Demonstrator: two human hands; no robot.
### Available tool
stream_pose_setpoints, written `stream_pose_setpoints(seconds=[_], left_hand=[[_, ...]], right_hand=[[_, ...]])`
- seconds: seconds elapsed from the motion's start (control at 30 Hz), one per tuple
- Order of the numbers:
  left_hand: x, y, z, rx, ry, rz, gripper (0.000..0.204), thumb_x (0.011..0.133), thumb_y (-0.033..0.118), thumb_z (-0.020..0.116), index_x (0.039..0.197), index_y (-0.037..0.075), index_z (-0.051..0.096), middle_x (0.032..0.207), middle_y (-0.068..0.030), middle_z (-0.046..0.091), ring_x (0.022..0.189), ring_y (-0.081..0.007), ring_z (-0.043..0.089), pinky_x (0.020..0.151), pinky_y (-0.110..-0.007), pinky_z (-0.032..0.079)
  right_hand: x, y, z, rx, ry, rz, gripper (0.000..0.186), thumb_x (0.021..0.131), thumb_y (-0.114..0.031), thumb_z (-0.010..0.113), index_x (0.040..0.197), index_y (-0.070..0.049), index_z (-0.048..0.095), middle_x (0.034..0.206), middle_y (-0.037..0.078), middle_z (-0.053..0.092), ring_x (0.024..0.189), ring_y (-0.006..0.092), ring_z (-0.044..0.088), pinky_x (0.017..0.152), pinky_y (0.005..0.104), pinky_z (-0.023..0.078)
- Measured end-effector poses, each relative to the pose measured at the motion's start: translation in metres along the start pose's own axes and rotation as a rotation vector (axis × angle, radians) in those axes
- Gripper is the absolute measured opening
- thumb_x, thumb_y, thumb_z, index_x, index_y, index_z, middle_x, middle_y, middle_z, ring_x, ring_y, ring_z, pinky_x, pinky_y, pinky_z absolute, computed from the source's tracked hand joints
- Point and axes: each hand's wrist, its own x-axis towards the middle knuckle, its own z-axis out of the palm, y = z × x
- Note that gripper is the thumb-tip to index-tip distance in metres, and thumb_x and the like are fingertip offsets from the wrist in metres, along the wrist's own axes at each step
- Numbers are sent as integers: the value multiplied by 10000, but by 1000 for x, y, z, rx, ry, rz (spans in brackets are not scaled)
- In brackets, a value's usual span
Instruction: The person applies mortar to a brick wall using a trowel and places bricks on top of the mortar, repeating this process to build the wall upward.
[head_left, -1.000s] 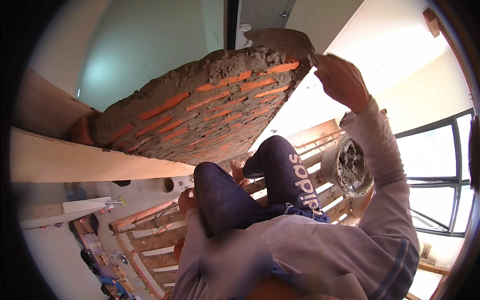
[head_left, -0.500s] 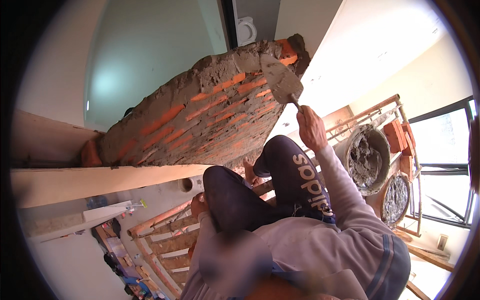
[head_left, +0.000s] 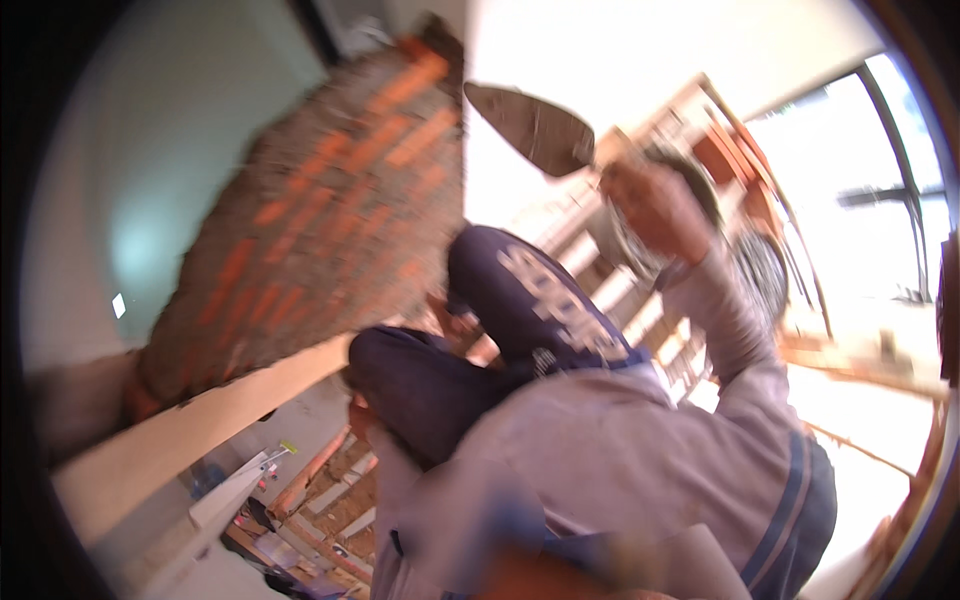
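Observation:
My right hand (head_left: pixel 655 210), smeared by motion, is wrapped round the handle of a pointed trowel (head_left: pixel 530 130). The blade carries a grey film of mortar and is off the wall, pointing left. Beside it stands an orange brick wall (head_left: pixel 330 215), its joints and top edge covered in wet mortar. My left hand (head_left: pixel 360 415) is low beside my bent left knee, partly hidden and blurred; its fingers cannot be made out. A round bucket (head_left: pixel 615 240) sits behind my right hand, which hides much of it.
Orange bricks (head_left: pixel 718 158) are stacked beyond the bucket, near a second round container (head_left: pixel 762 270). Metal rails and wooden boards (head_left: pixel 335 500) of a scaffold lie below me. A pale ledge (head_left: pixel 210 410) runs under the wall. A dark-framed window (head_left: pixel 890 190) is at far right.
My right hand has drawn the trowel off the wall's top and rightward toward the bucket. The whole view has turned, so the wall appears further left and steeper.

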Motion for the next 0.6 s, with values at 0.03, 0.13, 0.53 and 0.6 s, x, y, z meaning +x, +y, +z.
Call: stream_pose_setpoints(seconds=[0.03, 0.13, 0.53, 0.6], left_hand=[[1, -7, -4, 22, 10, -17, 395, 820, 529, 589, 1055, 234, 709, 1071, -97, 695, 987, -342, 656, 820, -449, 514], [0, 3, 5, 180, 57, 89, 399, 821, 530, 587, 1055, 232, 709, 1071, -98, 694, 987, -342, 655, 821, -449, 514], [2, 8, 2, 266, 79, 138, 411, 823, 537, 578, 1056, 225, 709, 1072, -101, 693, 988, -343, 655, 823, -448, 513], [3, 12, 3, 270, 75, 151, 413, 824, 539, 577, 1057, 224, 709, 1073, -102, 693, 988, -343, 655, 824, -448, 513]], right_hand=[[-12, -4, -42, -57, 7, 29, 205, 905, -239, 566, 953, -43, 601, 821, 171, 620, 775, 356, 621, 695, 451, 479], [-58, 10, -146, -467, -236, 245, 180, 904, -184, 551, 926, -12, 603, 826, 173, 623, 771, 319, 636, 706, 448, 485], [-76, 101, -58, -1021, -742, -40, 105, 937, -48, 533, 887, 41, 561, 750, 43, 539, 614, 79, 510, 491, 217, 472], [-99, 111, -87, -1010, -690, -48, 129, 944, -62, 524, 880, 43, 563, 753, 42, 539, 605, 84, 510, 487, 221, 470]])
